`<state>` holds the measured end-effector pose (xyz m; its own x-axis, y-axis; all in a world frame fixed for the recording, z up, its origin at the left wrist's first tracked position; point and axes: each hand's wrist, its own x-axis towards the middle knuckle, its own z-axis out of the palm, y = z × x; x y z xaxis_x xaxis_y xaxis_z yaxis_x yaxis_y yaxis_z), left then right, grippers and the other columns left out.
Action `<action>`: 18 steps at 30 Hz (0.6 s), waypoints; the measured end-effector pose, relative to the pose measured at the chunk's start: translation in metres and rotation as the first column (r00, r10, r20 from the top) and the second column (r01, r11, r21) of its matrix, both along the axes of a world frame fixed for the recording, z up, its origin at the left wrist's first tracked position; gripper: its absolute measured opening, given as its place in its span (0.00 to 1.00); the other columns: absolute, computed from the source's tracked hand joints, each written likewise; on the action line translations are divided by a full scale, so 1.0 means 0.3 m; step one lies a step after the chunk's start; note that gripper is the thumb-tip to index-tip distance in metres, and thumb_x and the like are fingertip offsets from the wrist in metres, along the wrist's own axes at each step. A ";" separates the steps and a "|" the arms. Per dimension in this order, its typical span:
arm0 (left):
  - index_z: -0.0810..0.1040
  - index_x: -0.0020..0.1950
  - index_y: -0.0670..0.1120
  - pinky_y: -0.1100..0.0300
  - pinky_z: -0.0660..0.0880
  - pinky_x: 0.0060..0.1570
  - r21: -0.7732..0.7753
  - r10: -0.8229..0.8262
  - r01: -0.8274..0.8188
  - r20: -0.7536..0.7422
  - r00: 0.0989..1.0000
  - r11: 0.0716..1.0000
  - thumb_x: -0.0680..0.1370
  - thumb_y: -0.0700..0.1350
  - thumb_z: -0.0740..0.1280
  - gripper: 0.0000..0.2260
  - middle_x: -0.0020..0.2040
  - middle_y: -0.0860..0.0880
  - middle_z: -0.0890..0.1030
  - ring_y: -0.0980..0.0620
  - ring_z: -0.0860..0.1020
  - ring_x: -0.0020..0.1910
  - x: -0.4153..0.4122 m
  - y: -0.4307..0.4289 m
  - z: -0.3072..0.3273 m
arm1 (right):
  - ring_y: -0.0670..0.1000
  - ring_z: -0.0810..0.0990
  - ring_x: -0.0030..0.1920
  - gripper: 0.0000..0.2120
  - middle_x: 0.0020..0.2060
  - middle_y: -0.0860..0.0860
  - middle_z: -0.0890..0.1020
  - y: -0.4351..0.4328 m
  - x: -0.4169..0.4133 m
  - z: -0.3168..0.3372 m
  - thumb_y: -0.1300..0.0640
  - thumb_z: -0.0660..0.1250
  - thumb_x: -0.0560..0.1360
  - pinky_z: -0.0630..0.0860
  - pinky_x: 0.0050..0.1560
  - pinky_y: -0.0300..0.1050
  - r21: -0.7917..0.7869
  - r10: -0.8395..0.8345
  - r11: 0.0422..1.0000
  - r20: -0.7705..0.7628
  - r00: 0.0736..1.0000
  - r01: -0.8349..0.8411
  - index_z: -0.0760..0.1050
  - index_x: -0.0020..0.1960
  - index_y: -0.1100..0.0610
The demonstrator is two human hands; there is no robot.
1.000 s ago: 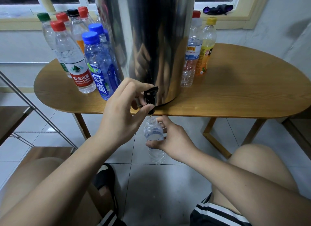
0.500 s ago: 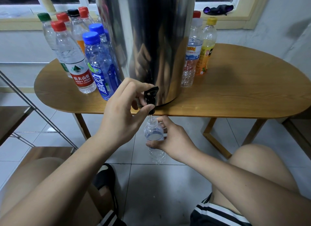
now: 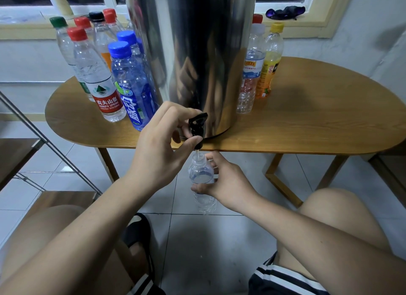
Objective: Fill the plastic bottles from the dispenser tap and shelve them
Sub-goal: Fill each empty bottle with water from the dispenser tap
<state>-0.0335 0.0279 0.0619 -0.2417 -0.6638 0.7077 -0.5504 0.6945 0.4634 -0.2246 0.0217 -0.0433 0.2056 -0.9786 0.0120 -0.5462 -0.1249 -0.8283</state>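
Under the tap (image 3: 197, 131), filling is under way: left hand (image 3: 162, 149) grips the lever, right hand (image 3: 224, 180) grips the bottle (image 3: 201, 176). Next, likely: release lever, cap bottle.

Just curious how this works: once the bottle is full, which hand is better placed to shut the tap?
Left. The left hand grips the black tap on the dispenser, while the right hand holds the bottle beneath it and is probably needed to steady it.
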 end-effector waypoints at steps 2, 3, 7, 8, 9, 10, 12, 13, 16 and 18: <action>0.79 0.67 0.43 0.53 0.78 0.43 0.000 0.001 -0.001 0.001 1.000 1.000 0.76 0.33 0.80 0.21 0.54 0.47 0.77 0.52 0.81 0.45 0.000 0.000 0.000 | 0.41 0.84 0.54 0.33 0.54 0.40 0.84 0.002 0.000 0.002 0.43 0.86 0.66 0.83 0.58 0.50 0.004 -0.002 1.000 0.004 1.000 0.002 0.72 0.64 0.40; 0.79 0.67 0.43 0.53 0.78 0.43 0.000 0.001 -0.001 0.002 1.000 1.000 0.76 0.33 0.80 0.22 0.54 0.47 0.77 0.52 0.81 0.45 0.000 0.000 -0.001 | 0.41 0.84 0.53 0.33 0.54 0.39 0.84 0.002 0.000 0.002 0.43 0.86 0.66 0.83 0.58 0.50 0.004 -0.003 1.000 0.006 1.000 0.003 0.72 0.64 0.40; 0.79 0.67 0.44 0.53 0.78 0.43 0.001 0.001 -0.001 0.000 1.000 1.000 0.76 0.33 0.80 0.22 0.53 0.47 0.77 0.52 0.81 0.45 0.000 0.000 -0.001 | 0.42 0.84 0.53 0.32 0.54 0.39 0.84 0.001 0.001 0.003 0.42 0.86 0.66 0.83 0.58 0.51 0.005 -0.002 1.000 0.000 1.000 0.002 0.72 0.63 0.40; 0.79 0.67 0.44 0.53 0.78 0.43 0.002 0.002 -0.002 -0.001 1.000 1.000 0.76 0.33 0.80 0.22 0.53 0.47 0.77 0.52 0.81 0.45 0.000 0.000 -0.001 | 0.42 0.84 0.53 0.33 0.54 0.39 0.84 0.001 0.001 0.003 0.42 0.86 0.66 0.83 0.58 0.51 0.006 -0.002 1.000 -0.003 1.000 0.002 0.72 0.64 0.40; 0.79 0.67 0.44 0.52 0.78 0.43 0.003 0.002 -0.002 -0.002 1.000 1.000 0.76 0.33 0.80 0.22 0.53 0.47 0.77 0.52 0.81 0.45 0.000 0.000 -0.001 | 0.42 0.84 0.54 0.33 0.54 0.39 0.84 0.000 0.001 0.003 0.42 0.86 0.66 0.83 0.58 0.51 0.007 -0.002 1.000 -0.002 1.000 0.002 0.72 0.64 0.40; 0.79 0.67 0.44 0.52 0.78 0.43 0.004 0.001 -0.001 -0.002 1.000 1.000 0.76 0.33 0.80 0.22 0.53 0.47 0.77 0.52 0.81 0.45 0.000 0.000 -0.001 | 0.41 0.84 0.54 0.33 0.54 0.39 0.84 0.000 0.001 0.004 0.42 0.86 0.66 0.83 0.58 0.51 0.007 -0.003 1.000 -0.001 1.000 0.003 0.72 0.64 0.40; 0.79 0.67 0.44 0.52 0.78 0.43 0.006 0.000 0.000 0.000 1.000 1.000 0.76 0.33 0.80 0.22 0.53 0.47 0.77 0.51 0.81 0.45 0.000 0.000 -0.001 | 0.41 0.84 0.54 0.33 0.54 0.39 0.84 0.001 0.002 0.002 0.42 0.86 0.66 0.83 0.58 0.50 0.005 -0.004 1.000 0.002 1.000 0.004 0.72 0.64 0.40; 0.79 0.67 0.44 0.52 0.78 0.43 0.006 0.000 0.000 0.000 1.000 1.000 0.76 0.33 0.80 0.22 0.53 0.47 0.77 0.51 0.81 0.45 -0.001 0.000 -0.001 | 0.41 0.84 0.54 0.33 0.54 0.39 0.84 0.001 0.001 0.003 0.42 0.86 0.66 0.83 0.58 0.51 0.003 -0.004 1.000 0.003 1.000 0.004 0.72 0.64 0.40; 0.79 0.67 0.44 0.53 0.78 0.44 0.005 0.004 -0.005 0.003 1.000 1.000 0.77 0.33 0.80 0.22 0.53 0.47 0.77 0.52 0.81 0.45 0.001 0.001 0.001 | 0.41 0.84 0.54 0.33 0.54 0.39 0.84 0.001 0.001 0.003 0.42 0.86 0.65 0.83 0.58 0.51 0.007 -0.004 1.000 0.001 1.000 0.004 0.72 0.64 0.40; 0.79 0.67 0.44 0.53 0.78 0.44 0.004 0.007 -0.007 0.008 1.000 1.000 0.77 0.34 0.80 0.22 0.53 0.47 0.77 0.52 0.81 0.45 0.002 0.002 0.002 | 0.42 0.84 0.55 0.34 0.55 0.40 0.84 0.001 0.001 0.003 0.41 0.86 0.65 0.82 0.59 0.51 0.007 -0.003 1.000 -0.007 1.000 0.003 0.72 0.65 0.40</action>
